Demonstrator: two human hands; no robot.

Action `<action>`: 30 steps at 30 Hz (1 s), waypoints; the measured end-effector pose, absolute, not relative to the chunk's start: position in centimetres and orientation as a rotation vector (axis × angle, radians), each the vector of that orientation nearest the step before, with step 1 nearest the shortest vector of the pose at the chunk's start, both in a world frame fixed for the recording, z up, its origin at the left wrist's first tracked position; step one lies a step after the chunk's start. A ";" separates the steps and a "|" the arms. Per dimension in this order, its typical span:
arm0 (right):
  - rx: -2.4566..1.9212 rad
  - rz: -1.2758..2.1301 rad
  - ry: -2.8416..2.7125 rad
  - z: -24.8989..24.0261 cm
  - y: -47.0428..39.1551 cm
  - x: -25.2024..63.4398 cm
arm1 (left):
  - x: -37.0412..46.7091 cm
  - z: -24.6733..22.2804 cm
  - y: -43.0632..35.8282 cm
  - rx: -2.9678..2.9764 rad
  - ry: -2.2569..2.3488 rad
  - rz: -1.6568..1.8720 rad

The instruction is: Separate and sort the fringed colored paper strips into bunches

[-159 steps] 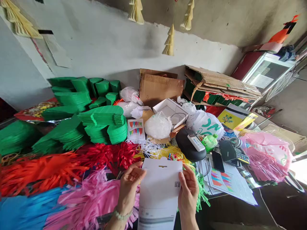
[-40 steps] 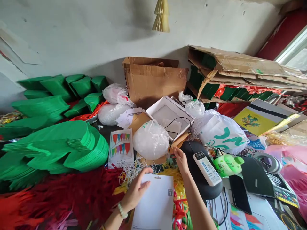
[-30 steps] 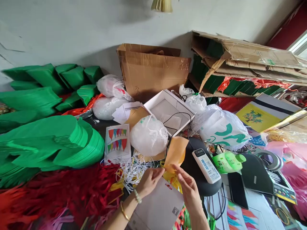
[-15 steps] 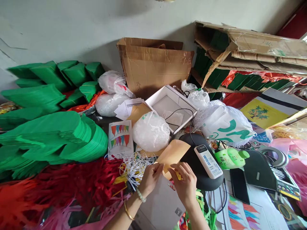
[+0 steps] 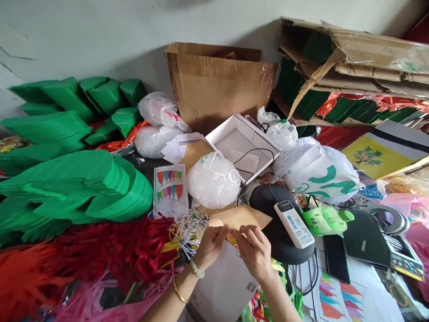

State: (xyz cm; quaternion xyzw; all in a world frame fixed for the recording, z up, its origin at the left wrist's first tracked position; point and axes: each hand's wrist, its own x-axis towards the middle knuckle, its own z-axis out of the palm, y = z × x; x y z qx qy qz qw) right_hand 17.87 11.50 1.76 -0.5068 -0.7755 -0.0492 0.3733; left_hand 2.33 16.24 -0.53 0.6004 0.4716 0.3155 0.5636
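Note:
Between my two hands is a piece of tan kraft paper, pointed at its right end. My left hand pinches its lower edge between thumb and fingers; a pale bead bracelet and a gold bangle circle that wrist. Close beside it, the bent fingers of my right hand grip the same edge, and a bit of yellow shows just under them. Below the hands lies a flat white box. Behind the paper rests a clear plastic bag with white contents.
Green felt-like stacks and red fringed strips fill the left. A white box tray and a cardboard carton stand behind. To the right are a white power bank on a black case, a green bottle and a phone.
The kraft paper has tilted from upright-slanting to nearly level, its far end swinging down to the right. My hands stay close together on its edge. The view has shifted slightly.

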 end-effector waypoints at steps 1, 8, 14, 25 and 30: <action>-1.298 -0.141 -2.008 1.7 11.5 17.8 | 2.3 -0.5 16.2 1.402 1.112 0.739; -1.435 0.005 -1.940 2.7 12.0 17.4 | 2.2 -0.4 16.3 1.412 1.119 0.756; -1.396 0.060 -1.854 3.3 11.9 17.3 | 2.1 -0.3 16.1 1.460 1.114 0.743; -1.317 -0.130 -2.057 1.9 11.1 17.3 | 2.1 -0.4 16.0 1.409 1.160 0.724; -1.450 -0.038 -2.039 2.2 11.3 17.3 | 2.0 -0.5 15.9 1.411 1.163 0.745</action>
